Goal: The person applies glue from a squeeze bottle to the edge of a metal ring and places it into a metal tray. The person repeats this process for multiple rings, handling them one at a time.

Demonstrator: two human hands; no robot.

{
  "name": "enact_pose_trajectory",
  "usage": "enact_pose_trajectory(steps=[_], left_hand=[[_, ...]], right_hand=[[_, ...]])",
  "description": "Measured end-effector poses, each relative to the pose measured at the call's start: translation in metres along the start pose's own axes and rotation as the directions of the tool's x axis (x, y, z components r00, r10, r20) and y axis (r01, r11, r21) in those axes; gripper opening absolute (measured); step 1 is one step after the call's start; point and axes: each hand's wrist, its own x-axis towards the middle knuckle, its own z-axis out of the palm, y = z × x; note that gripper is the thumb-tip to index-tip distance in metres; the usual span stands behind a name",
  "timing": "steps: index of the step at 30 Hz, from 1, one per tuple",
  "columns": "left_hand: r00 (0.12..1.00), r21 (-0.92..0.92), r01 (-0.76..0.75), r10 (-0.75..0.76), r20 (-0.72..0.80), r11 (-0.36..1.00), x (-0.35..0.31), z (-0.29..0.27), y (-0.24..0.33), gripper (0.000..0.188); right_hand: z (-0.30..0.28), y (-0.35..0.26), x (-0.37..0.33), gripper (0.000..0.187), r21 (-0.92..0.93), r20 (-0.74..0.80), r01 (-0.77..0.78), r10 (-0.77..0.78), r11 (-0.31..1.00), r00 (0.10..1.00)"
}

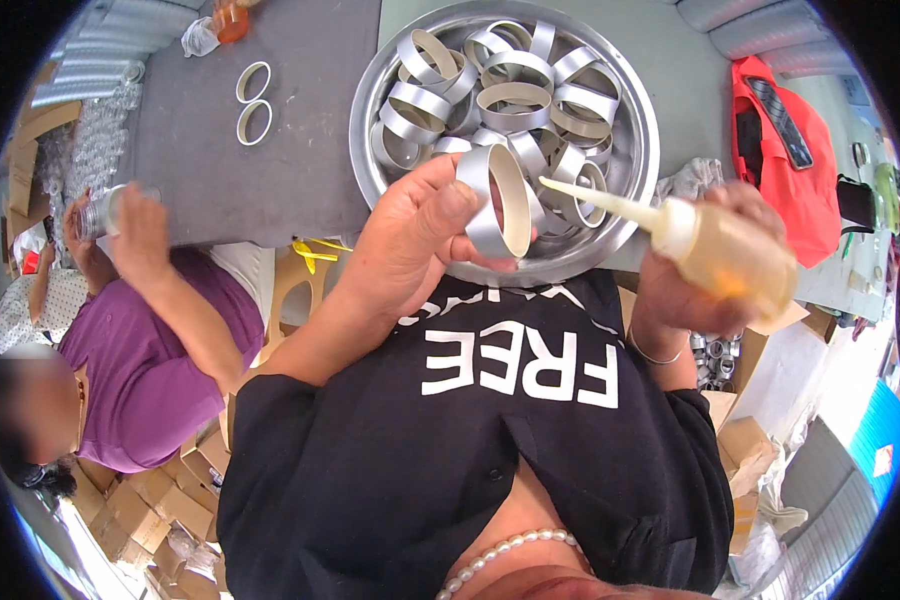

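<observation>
My left hand (420,225) pinches a silver ring (483,195) with a cream inner face, tilted on edge above the near rim of a round metal basin (368,175). In my right hand (715,255) is a squeeze bottle (735,262) of amber liquid, lying nearly on its side. Its long pale nozzle points left toward the ring, with a gap between tip and ring. Several more silver rings (515,105) are heaped in the basin. My fingers behind the bottle are partly hidden and slightly blurred.
Two loose rings (254,122) lie on the dark mat (310,60). A co-worker in a purple top (160,360) handles a clear jar (95,215) at left. A red bag (795,160) with a phone (780,120) on it sits at right. Cardboard boxes (135,510) are stacked below left.
</observation>
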Motion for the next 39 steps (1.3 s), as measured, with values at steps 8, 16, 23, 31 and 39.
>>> enact_pose_trajectory(steps=[8,16,23,31,39], left_hand=[[0.993,0.208,0.104,-0.09,-0.074,0.973,0.0,0.006,0.005,0.079],[0.989,0.421,-0.119,0.145,-0.029,0.899,-0.005,0.008,0.008,0.068],[0.878,0.704,-0.456,0.402,0.259,0.545,-0.002,0.014,0.014,0.068],[0.723,0.742,-0.65,0.438,0.535,0.167,-0.001,0.011,0.015,0.05],[0.586,0.613,-0.781,0.476,0.656,0.117,0.008,0.004,0.002,0.042]], right_hand=[[0.005,-0.035,0.005,0.077,-0.143,0.698,0.325,-0.138,0.935,0.702],[0.003,-0.046,0.01,0.072,-0.205,0.758,0.285,-0.033,0.936,0.652],[0.008,-0.04,0.009,0.062,-0.272,0.5,0.147,0.009,0.951,0.866],[0.003,-0.024,0.013,0.057,-0.218,0.233,-0.356,0.402,0.909,0.885],[0.011,-0.021,0.018,0.049,-0.01,0.205,-0.782,0.767,0.623,0.608]])
